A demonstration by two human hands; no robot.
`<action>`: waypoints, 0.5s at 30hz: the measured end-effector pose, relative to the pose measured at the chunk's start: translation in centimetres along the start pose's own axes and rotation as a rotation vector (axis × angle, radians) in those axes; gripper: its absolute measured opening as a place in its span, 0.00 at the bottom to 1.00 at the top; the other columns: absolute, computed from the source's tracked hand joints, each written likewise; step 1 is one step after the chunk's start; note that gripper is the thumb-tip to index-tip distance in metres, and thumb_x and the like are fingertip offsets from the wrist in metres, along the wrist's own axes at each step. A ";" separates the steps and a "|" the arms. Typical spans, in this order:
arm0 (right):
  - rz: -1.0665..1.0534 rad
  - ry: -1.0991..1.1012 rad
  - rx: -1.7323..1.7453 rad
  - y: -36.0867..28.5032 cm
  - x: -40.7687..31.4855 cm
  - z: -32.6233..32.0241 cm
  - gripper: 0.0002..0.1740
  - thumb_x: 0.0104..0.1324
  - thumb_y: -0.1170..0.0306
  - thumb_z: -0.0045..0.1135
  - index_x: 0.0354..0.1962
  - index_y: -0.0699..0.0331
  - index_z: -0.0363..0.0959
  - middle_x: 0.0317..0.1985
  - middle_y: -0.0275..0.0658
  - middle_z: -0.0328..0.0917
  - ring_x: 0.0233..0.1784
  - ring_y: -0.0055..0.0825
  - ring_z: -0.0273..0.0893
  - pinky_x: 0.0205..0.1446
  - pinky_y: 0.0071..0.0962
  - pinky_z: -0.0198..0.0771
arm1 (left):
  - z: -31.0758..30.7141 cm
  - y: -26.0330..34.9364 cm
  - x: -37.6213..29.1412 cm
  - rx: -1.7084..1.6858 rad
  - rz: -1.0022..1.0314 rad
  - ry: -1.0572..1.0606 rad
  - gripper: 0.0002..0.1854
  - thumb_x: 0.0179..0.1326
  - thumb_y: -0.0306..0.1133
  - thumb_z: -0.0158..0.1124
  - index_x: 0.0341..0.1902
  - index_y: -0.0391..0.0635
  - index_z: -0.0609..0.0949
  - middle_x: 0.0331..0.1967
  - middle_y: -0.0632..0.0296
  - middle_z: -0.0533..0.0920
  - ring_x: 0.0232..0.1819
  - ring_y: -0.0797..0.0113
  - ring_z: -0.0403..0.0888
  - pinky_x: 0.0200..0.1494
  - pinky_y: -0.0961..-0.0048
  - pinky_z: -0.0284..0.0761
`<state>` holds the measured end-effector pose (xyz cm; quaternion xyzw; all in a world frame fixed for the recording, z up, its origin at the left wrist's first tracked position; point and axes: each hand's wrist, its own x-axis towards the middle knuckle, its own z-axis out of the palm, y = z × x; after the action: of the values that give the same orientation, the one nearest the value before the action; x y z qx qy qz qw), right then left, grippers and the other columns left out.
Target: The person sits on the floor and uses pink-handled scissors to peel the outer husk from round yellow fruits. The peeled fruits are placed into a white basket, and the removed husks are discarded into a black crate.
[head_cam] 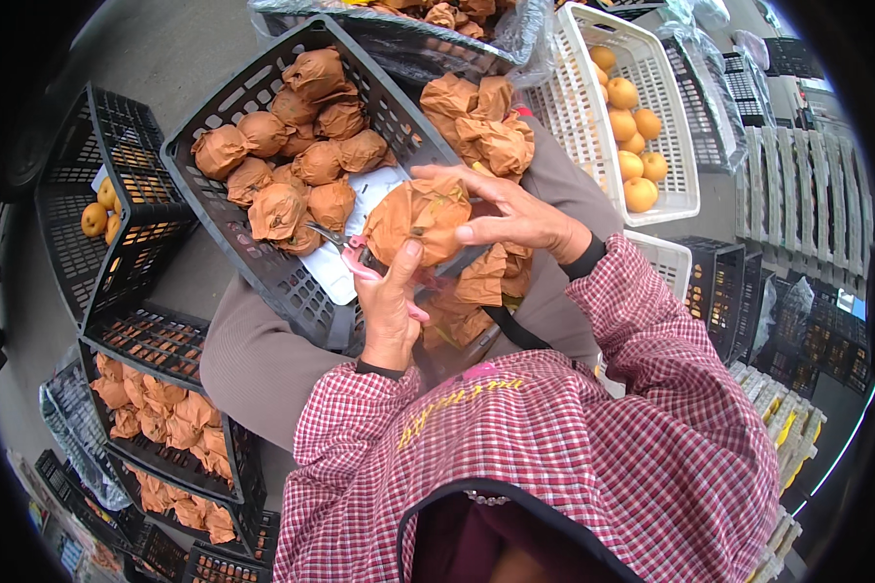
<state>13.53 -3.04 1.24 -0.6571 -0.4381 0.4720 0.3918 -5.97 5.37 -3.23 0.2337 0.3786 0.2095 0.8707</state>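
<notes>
Between my hands is a paper-wrapped fruit, its orange-brown wrapper crumpled. My left hand holds a pair of pink-handled pruning snips in its palm, blades pointing up and left, with the thumb against the wrapped fruit. The fingers and thumb of my right hand rest around the fruit's upper and right side. A dark plastic crate stands tilted before me, holding several wrapped fruits and a white sheet or pad. Loose brown paper wrappers lie right of this crate and below my right hand.
A white plastic crate at the right holds several bare yellow-orange round fruits. Black crates with bare fruits and wrapped fruits stand at the left. A plastic-lined crate is at the top. Pallets stand far right.
</notes>
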 end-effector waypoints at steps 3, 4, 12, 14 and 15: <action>0.000 0.211 0.026 0.1 -3.1 1.6 0.32 0.69 0.63 0.57 0.68 0.64 0.64 0.70 0.45 0.66 0.74 0.34 0.61 0.75 0.34 0.56 | 1.5 -0.7 -0.7 0.219 0.060 -0.011 0.46 0.49 0.34 0.82 0.66 0.41 0.60 0.54 0.51 0.77 0.40 0.70 0.83 0.12 0.86 0.68; -0.041 0.240 -0.017 0.3 -3.8 1.7 0.31 0.68 0.68 0.54 0.68 0.65 0.64 0.69 0.46 0.68 0.73 0.32 0.62 0.74 0.31 0.57 | 1.6 -0.6 -0.8 0.298 0.064 -0.012 0.47 0.48 0.35 0.83 0.66 0.41 0.61 0.54 0.51 0.77 0.39 0.71 0.82 0.13 0.85 0.69; -0.214 0.501 -0.318 -0.4 -6.1 3.2 0.31 0.63 0.83 0.41 0.64 0.64 0.68 0.58 0.51 0.78 0.63 0.46 0.77 0.66 0.34 0.71 | 1.0 -1.6 -0.5 0.517 0.213 -0.222 0.42 0.45 0.38 0.85 0.58 0.40 0.66 0.49 0.54 0.79 0.38 0.72 0.83 0.22 0.84 0.74; -0.194 0.527 -0.286 -1.0 -6.8 3.4 0.31 0.62 0.84 0.40 0.63 0.63 0.69 0.56 0.50 0.79 0.62 0.44 0.78 0.65 0.34 0.72 | 0.8 -1.4 -0.7 0.486 0.135 -0.277 0.41 0.47 0.42 0.83 0.57 0.40 0.66 0.48 0.54 0.80 0.40 0.69 0.84 0.26 0.80 0.79; -0.183 0.504 -0.272 -1.2 -7.0 3.4 0.32 0.61 0.85 0.40 0.63 0.63 0.70 0.56 0.50 0.80 0.62 0.42 0.78 0.65 0.33 0.72 | 0.7 -1.3 -0.9 0.437 0.073 -0.279 0.41 0.48 0.44 0.81 0.58 0.40 0.66 0.48 0.53 0.80 0.40 0.68 0.85 0.26 0.79 0.79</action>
<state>8.79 -8.94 3.43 -0.7577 -0.4439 0.1937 0.4374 -5.79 3.64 -3.01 0.4562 0.2826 0.1198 0.8353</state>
